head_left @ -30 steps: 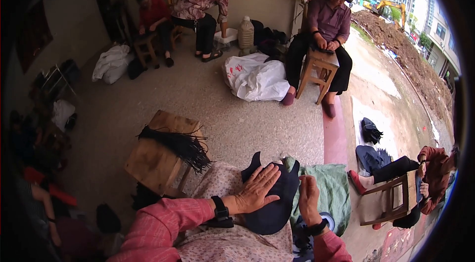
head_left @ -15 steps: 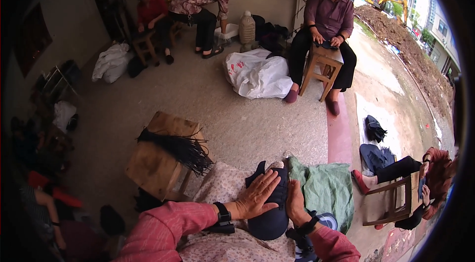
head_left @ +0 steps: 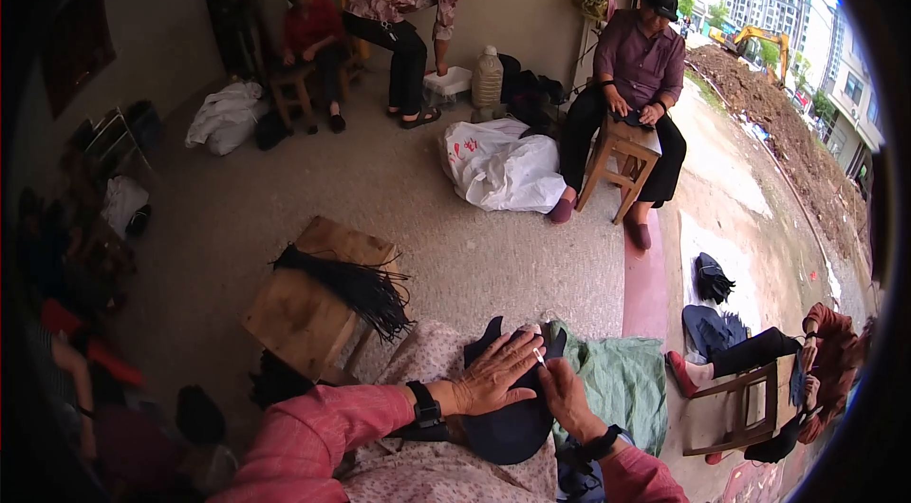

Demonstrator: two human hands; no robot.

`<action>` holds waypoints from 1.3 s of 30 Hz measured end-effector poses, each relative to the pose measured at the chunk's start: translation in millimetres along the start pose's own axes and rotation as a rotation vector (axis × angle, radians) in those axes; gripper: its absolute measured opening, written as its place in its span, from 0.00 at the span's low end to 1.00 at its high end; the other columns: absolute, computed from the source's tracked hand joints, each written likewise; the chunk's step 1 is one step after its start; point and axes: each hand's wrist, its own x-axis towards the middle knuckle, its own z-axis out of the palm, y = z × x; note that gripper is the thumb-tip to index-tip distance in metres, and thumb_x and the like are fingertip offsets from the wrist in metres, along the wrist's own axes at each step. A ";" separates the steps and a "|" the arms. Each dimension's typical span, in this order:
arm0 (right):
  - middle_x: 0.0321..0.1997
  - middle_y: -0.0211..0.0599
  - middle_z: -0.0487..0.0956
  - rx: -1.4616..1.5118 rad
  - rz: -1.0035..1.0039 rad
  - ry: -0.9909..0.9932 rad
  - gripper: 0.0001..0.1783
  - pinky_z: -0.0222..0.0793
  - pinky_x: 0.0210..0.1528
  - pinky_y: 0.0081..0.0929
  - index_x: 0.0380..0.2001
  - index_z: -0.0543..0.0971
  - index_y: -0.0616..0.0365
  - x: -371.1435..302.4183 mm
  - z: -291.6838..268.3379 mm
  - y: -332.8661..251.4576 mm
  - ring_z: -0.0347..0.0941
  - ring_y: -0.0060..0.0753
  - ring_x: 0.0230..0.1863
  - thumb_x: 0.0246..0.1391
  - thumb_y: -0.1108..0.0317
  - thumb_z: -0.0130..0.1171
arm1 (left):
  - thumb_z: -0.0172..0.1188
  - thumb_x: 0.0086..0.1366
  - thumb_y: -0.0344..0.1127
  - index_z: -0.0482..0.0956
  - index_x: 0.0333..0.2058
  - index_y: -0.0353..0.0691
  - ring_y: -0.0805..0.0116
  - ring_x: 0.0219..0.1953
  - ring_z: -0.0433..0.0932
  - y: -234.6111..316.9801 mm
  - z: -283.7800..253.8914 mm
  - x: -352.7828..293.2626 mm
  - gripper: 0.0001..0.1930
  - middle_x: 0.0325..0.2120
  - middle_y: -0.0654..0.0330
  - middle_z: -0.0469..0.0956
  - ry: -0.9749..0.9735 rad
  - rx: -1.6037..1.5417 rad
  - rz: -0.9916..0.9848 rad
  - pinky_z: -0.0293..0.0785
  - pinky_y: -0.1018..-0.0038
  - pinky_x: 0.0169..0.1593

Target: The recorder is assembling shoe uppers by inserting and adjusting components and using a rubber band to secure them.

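A dark navy piece of material (head_left: pixel 511 437), rounded at its near end and with flaps at the far end, lies across my lap on a flowered cloth (head_left: pixel 427 475). My left hand (head_left: pixel 493 376) rests flat on top of it, fingers stretched out. Beside it, my right hand (head_left: pixel 571 403) is closed around a small slim tool (head_left: pixel 539 357) whose pale tip points at the piece near my left fingertips. The tool's exact kind is too small to make out. Part of the piece is hidden under both hands.
A wooden stool (head_left: pixel 294 318) ahead to the left bears a bundle of black cords (head_left: pixel 351 287). Green cloth (head_left: pixel 622 380) lies at my right. A white sack (head_left: pixel 508 166) sits farther off near a seated person (head_left: pixel 638 52). Another person (head_left: pixel 830 370) works at a stool on the right.
My right hand has gone from lying along the piece's right edge to gripping a small pale-tipped tool over it. My left hand stays flat on the piece. The view has shifted slightly.
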 end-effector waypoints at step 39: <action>0.31 0.48 0.76 0.020 -0.063 0.198 0.07 0.70 0.33 0.38 0.41 0.69 0.58 -14.7 15.8 24.8 0.76 0.51 0.32 0.66 0.67 0.50 | 0.44 0.71 0.57 0.52 0.68 0.33 0.53 0.72 0.47 7.7 24.6 8.6 0.38 0.69 0.49 0.51 0.047 -0.064 0.007 0.45 0.52 0.71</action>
